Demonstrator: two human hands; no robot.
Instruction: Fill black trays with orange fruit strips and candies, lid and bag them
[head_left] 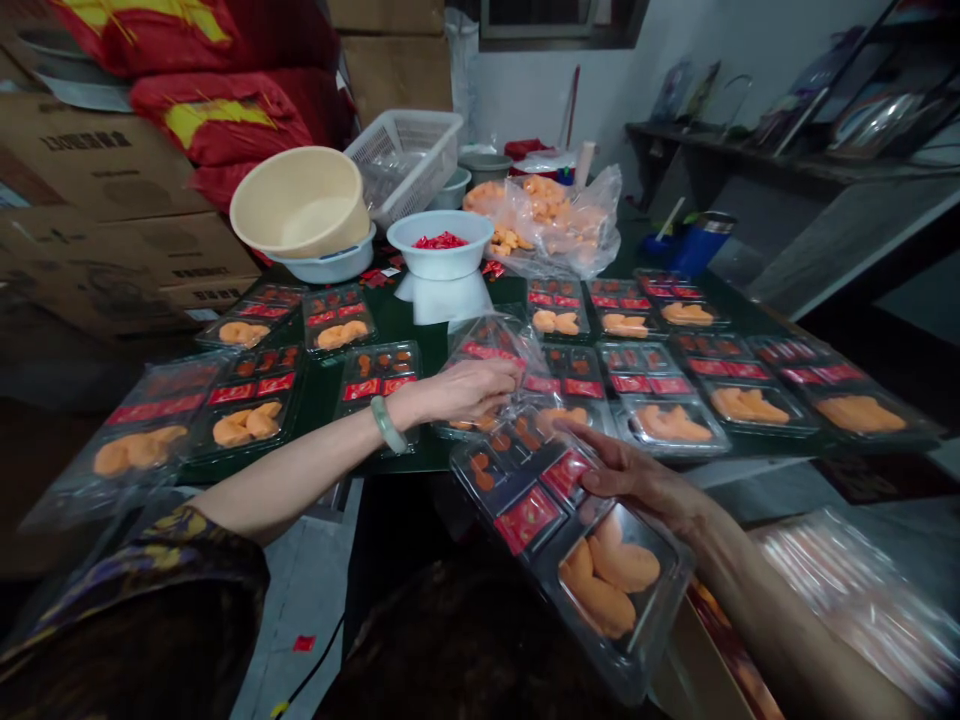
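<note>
With the view as a clock face, the held tray (pixel 551 545) is at five o'clock, gripped at its edge by the right hand (pixel 637 485), thumb on top and fingers curled beneath. The left hand (pixel 480 388) is at the centre, its fingers bunched on the clear bag (pixel 517 335) around a packed tray; whether they pinch the film or only press on it I cannot tell.

The held tray has two red packets (pixel 529 517) in its middle compartments, plump orange pieces (pixel 619 555) in the large one and small brown-orange bits (pixel 480 470) in the upper ones. At twelve, a light-blue bowl (pixel 442 262) of red packets stands on one upturned white bowl (pixel 444 298). At one, a plastic bag (pixel 600 240) contains more orange pieces; at eleven, a white basket (pixel 442 140) holds clear plastic; at ten, one cream basin (pixel 300 205) tilts in one blue basin (pixel 334 265).

On the green table (pixel 322 400) are five trays in the back row, two towards ten o'clock and three towards two; the front row overlaps too much near the left hand to count surely. The bagged tray (pixel 142 445) at nine is the leftmost
</note>
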